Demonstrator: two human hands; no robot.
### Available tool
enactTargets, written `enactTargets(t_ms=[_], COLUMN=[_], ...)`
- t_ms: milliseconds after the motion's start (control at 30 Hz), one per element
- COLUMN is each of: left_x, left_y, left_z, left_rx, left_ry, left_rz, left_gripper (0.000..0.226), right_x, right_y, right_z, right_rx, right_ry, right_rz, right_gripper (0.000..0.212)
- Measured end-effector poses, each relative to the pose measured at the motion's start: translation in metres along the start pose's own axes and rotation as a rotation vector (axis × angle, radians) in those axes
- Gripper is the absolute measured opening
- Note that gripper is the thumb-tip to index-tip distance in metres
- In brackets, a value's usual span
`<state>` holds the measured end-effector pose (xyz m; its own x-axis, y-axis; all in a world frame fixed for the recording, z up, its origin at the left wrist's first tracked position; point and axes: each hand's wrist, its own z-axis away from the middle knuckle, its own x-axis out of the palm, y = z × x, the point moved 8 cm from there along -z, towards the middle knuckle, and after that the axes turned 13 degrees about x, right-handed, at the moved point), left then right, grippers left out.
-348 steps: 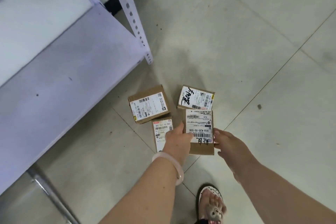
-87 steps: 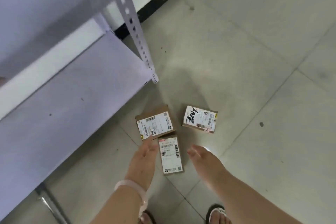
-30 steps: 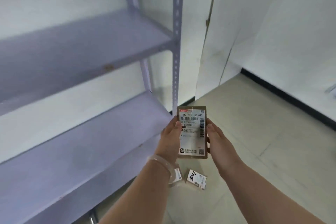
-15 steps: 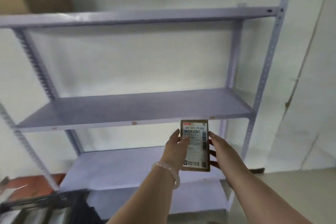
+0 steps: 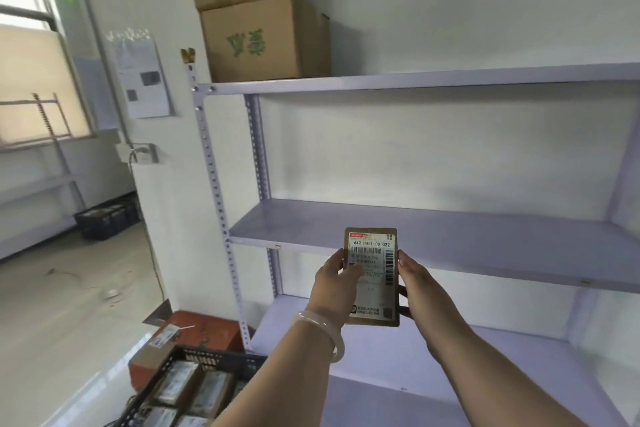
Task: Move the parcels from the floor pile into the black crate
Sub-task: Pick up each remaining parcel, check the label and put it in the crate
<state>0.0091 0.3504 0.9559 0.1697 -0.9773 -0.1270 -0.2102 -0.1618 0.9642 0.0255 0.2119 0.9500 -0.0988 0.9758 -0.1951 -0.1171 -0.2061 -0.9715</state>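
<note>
I hold a small brown parcel [image 5: 373, 284] with a white shipping label upright in front of me, label towards me. My left hand [image 5: 333, 282] grips its left edge and my right hand [image 5: 414, 282] grips its right edge. The black crate [image 5: 207, 362] sits at the lower left, below my left forearm, with several labelled parcels [image 5: 194, 392] lying inside it. The floor pile is out of view.
A pale purple metal shelf unit [image 5: 450, 239] stands straight ahead, with cardboard boxes [image 5: 263, 38] on its top level. A red box [image 5: 204, 329] lies behind the crate. A second black crate [image 5: 104, 220] sits far left by the window.
I picked the parcel off the floor with both hands and raised it. My view has swung up and left, so the crate now shows at lower left.
</note>
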Motion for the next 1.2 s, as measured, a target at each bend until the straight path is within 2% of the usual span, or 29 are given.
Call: enactTargets(t_ms=[133, 233, 433, 600, 800, 933, 1033, 1200], left_x=[-0.105, -0.177, -0.267, -0.305, -0.329, -0.338, -0.343, -0.34], left_y=[-0.01, -0.016, -0.044, -0.077, -0.123, -0.159, -0.189, -0.255], left_z=[-0.012, -0.025, -0.05, -0.07, -0.101, -0.122, -0.132, -0.138], left_rx=[-0.004, 0.006, -0.017, -0.092, -0.184, -0.274, -0.332, -0.451], left_ry=[0.042, 0.084, 0.125, 0.164, 0.19, 0.176, 0.148, 0.06], left_rz=[-0.019, -0.025, -0.005, 0.044, 0.058, 0.038, 0.028, 0.087], left_gripper=[0.028, 0.027, 0.032, 0.051, 0.026, 0.036, 0.028, 0.028], right_x=[0.105, 0.176, 0.271, 0.313, 0.348, 0.37, 0.385, 0.399], right_y=[-0.027, -0.047, -0.057, -0.052, -0.023, 0.006, 0.032, 0.083], right_z=[-0.011, -0.024, -0.053, -0.085, -0.136, -0.172, -0.194, -0.215], right_rx=[-0.02, -0.042, -0.026, 0.025, 0.126, 0.211, 0.285, 0.393], right_ry=[-0.056, -0.086, -0.079, -0.088, -0.124, -0.174, -0.222, -0.264], right_rz=[-0.029, -0.01, 0.033, 0.065, 0.01, 0.018, 0.002, 0.069], right_gripper=[0.028, 0.034, 0.038, 0.041, 0.044, 0.049, 0.051, 0.065])
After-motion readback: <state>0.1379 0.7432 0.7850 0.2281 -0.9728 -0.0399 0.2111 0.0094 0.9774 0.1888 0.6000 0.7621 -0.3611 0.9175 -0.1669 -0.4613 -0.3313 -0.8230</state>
